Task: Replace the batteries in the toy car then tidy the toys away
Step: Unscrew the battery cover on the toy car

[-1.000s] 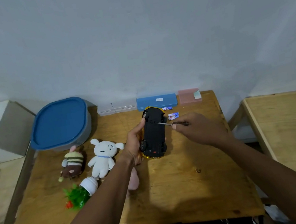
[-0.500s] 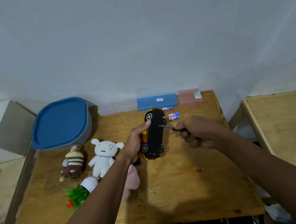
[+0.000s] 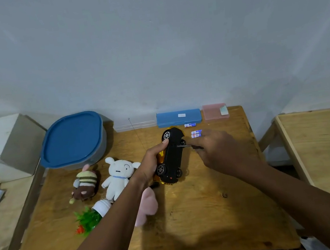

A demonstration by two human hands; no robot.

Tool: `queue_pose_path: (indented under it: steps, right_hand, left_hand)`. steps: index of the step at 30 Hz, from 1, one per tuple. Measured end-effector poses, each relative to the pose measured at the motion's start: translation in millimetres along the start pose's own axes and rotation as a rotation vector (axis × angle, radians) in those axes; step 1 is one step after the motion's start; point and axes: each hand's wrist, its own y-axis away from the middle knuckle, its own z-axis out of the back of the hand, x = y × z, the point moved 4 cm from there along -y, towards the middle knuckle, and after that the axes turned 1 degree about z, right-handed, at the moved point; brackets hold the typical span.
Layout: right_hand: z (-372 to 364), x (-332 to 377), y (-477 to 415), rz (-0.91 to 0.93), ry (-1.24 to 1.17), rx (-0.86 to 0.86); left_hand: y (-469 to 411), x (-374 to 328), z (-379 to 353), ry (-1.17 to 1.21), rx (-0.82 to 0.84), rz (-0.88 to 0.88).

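The toy car [image 3: 172, 156], yellow with a black underside, is tipped on its side on the wooden table [image 3: 205, 215], its underside turned to the right. My left hand [image 3: 154, 162] grips the car's body from the left, thumb near the far wheel. My right hand [image 3: 219, 151] pinches a small screwdriver [image 3: 186, 146] whose metal tip touches the underside. Blue-and-white batteries [image 3: 196, 134] lie just beyond my right hand, with another battery [image 3: 189, 125] further back.
A grey tub with a blue lid [image 3: 73, 139] stands at the back left. A striped brown plush [image 3: 85, 185], a white plush [image 3: 119, 173], a pink plush [image 3: 147, 204] and a tipped plastic potted plant [image 3: 92, 216] lie left of the car. Blue [image 3: 178, 117], pink [image 3: 215, 111] and clear cases [image 3: 134, 125] line the wall.
The car has been tipped from lying underside-up onto its side, underside facing right. My right hand stays at it with the screwdriver.
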Motion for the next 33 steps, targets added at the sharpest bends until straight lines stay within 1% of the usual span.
queue_pose_path:
  steps: [2, 4, 7, 9, 10, 12, 14, 17, 20, 22, 25, 28, 31, 33]
  right_hand:
    - [-1, -2, -1, -0.100, -0.107, 0.018]
    - [-6, -6, -3, -0.195, -0.167, 0.116]
    - [-12, -14, -7, -0.242, -0.255, 0.201]
    - [-14, -16, -9, -0.224, -0.254, 0.238]
    - [-13, -16, -9, -0.205, -0.212, 0.230]
    - [-6, -15, -7, -0.168, -0.168, 0.135]
    - [3, -13, -6, -0.125, -0.202, 0.024]
    - [8, -15, -9, -0.125, -0.270, -0.051]
    - [0, -16, -11, -0.176, -0.361, -0.017]
    - [-6, -16, -12, -0.246, -0.356, 0.015]
    - [-10, -17, -13, -0.317, -0.380, 0.004]
    - [-11, -16, -14, -0.247, -0.354, 0.011]
    - [-9, -15, -15, -0.160, -0.360, -0.035]
    - [-8, -15, -15, -0.135, -0.366, -0.046]
  left_hand:
    - [-1, -2, 1, 0.028, -0.003, -0.004]
    - [-1, -4, 0, 0.024, -0.007, -0.003]
    - [0, -5, -2, 0.006, -0.020, 0.010]
    - [0, -4, -1, 0.014, -0.026, 0.019]
    - [0, -4, 0, 0.013, -0.029, 0.026]
    - [-2, -3, 2, 0.014, -0.040, 0.036]
    - [-4, -3, 3, -0.012, -0.043, 0.046]
    - [-5, -3, 1, -0.008, -0.035, 0.057]
    - [-6, -2, 1, 0.044, -0.050, 0.046]
    - [-7, -2, 1, 0.060, -0.048, 0.038]
    - [-9, -2, 2, 0.046, -0.048, 0.040]
    - [-11, 0, 4, 0.042, -0.057, 0.049]
    - [-11, 2, 8, 0.044, -0.050, 0.053]
    - [-12, 3, 10, 0.026, -0.045, 0.053]
